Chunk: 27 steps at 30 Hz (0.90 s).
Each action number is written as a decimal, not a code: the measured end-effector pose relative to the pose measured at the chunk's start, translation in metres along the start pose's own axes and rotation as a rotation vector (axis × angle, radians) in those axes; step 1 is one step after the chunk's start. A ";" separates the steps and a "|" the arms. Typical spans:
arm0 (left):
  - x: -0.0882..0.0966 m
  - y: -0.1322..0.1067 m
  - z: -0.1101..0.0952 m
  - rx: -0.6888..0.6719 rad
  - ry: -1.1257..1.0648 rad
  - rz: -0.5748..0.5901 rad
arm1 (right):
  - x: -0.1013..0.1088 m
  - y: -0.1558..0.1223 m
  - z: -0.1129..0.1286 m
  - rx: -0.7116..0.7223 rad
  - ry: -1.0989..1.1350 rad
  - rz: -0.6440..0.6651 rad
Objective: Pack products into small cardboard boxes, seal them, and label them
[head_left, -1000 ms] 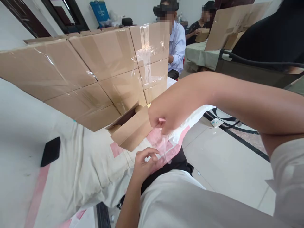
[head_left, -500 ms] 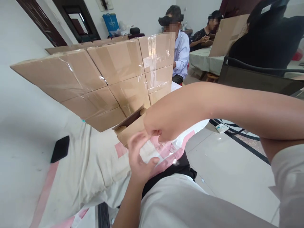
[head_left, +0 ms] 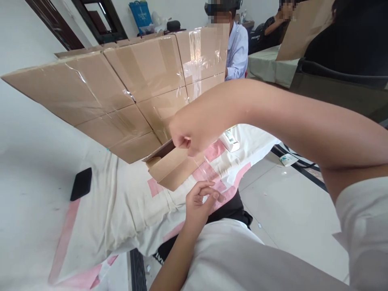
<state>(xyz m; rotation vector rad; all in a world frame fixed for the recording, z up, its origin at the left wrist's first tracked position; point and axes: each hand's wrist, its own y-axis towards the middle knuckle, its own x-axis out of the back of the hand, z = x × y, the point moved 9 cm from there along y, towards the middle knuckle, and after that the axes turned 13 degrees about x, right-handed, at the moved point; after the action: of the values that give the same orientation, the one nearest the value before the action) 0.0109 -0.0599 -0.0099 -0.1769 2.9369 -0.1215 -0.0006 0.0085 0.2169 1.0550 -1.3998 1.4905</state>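
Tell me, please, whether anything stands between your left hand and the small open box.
Nothing solid does. The left hand is just short of the small box, above the cloth. Only a strip of clear tape, apparently stretched from the right hand to the left, runs past the box's near corner.

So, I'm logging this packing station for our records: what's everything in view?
cloth: one, white and pink, spread over the worktop
boxes: several, brown, taped, stacked at the cloth's far side
small box: one, brown, open, before the stack
tape: one strip, clear, by the small box's near edge
phone: one, black, left of the small box
white item: one, on the cloth, right
bag: one, blue, far back
people: at least two, seated at the back
chair: one, dark, right
right hand: closed grip on the tape, above the small box
left hand: fingers curled at the tape's lower end
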 end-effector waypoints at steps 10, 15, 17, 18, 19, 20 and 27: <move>0.056 -0.004 0.028 0.099 0.042 -0.403 | -0.010 0.022 -0.065 -0.113 -0.307 -0.092; 0.058 0.004 0.027 0.046 0.018 -0.359 | -0.028 0.021 -0.094 -0.175 -0.023 -0.037; 0.053 0.009 0.028 0.055 -0.118 -0.254 | -0.031 0.020 -0.100 -0.190 0.052 -0.034; 0.049 0.012 0.031 0.086 -0.208 -0.180 | -0.031 0.021 -0.102 -0.181 0.077 -0.037; 0.044 0.014 0.035 0.127 -0.295 -0.102 | -0.032 0.023 -0.102 -0.160 0.099 -0.039; 0.039 0.015 0.039 0.171 -0.364 -0.032 | -0.032 0.025 -0.101 -0.135 0.119 -0.040; 0.035 0.008 0.073 0.332 -0.387 0.064 | -0.029 0.043 -0.092 -0.013 0.159 -0.070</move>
<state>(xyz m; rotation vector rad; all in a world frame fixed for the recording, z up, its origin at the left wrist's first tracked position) -0.0096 -0.0613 -0.0888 -0.0483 2.4902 -0.5004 -0.0363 0.0980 0.1725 0.9459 -1.2475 1.4793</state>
